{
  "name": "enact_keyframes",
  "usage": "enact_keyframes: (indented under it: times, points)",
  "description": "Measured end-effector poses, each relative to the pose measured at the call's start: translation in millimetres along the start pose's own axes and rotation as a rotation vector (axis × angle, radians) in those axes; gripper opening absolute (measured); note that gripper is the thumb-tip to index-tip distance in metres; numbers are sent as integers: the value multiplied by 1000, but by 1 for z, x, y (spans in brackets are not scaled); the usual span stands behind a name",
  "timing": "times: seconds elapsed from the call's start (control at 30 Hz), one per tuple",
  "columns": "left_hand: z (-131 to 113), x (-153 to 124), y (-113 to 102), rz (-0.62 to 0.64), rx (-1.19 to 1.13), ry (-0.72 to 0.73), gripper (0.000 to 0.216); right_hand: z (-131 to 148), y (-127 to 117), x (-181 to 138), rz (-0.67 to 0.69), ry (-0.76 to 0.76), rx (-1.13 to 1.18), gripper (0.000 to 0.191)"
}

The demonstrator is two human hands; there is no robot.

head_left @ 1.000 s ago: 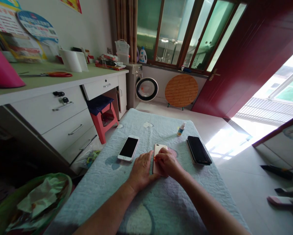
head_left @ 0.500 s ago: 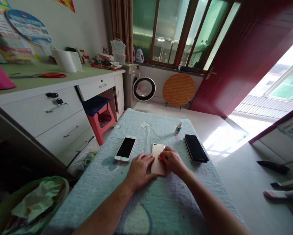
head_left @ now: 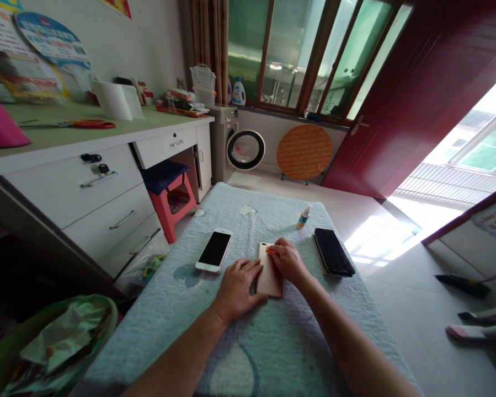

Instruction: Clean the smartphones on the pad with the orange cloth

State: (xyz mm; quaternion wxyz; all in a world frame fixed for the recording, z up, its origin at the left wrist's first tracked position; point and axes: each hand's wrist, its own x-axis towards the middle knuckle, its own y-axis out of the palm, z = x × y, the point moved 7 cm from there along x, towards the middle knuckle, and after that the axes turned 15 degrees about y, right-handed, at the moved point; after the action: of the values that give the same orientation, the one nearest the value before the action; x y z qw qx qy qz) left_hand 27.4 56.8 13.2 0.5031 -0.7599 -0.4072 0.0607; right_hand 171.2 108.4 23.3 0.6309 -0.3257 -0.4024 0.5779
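Note:
A pale pink-gold smartphone [head_left: 269, 281] lies back up on the quilted cloth, its camera at the far end. My left hand [head_left: 237, 289] holds it along its left side, fingers at the edge and thumb by the near end. My right hand [head_left: 288, 259] pinches a small orange cloth-like piece [head_left: 269, 250] against the phone's back, just below the camera; most of that piece is hidden by the fingers. To the left lies a white smartphone [head_left: 214, 251], dark screen up. On the right is a stack of phones with a black one [head_left: 334, 251] on top.
A small spray bottle [head_left: 303, 216] stands toward the far right of the blue quilted cloth [head_left: 248, 353]. A white-fronted desk [head_left: 107, 193] and a red stool [head_left: 173, 207] are at left, with a green waste bin [head_left: 113, 314] nearer me. A washing machine [head_left: 223, 143] stands beyond, door open.
My right hand has moved the orange piece up the phone's back, from the upper middle toward the camera end. My left hand stays at the phone's side. The view has shifted slightly.

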Motion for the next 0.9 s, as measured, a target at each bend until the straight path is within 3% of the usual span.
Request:
enact_keyframes:
  times: [0.33, 0.73, 0.9]
  points:
    - [2, -1, 3, -33, -1, 20, 67, 22, -2, -59, 130, -188, 22, 23]
    - [4, -1, 4, 8, 3, -16, 69, -5, -9, -36, -68, 24, -27, 25]
    - [4, -1, 4, 8, 7, -15, 68, -9, -12, -39, -97, 32, 20, 24]
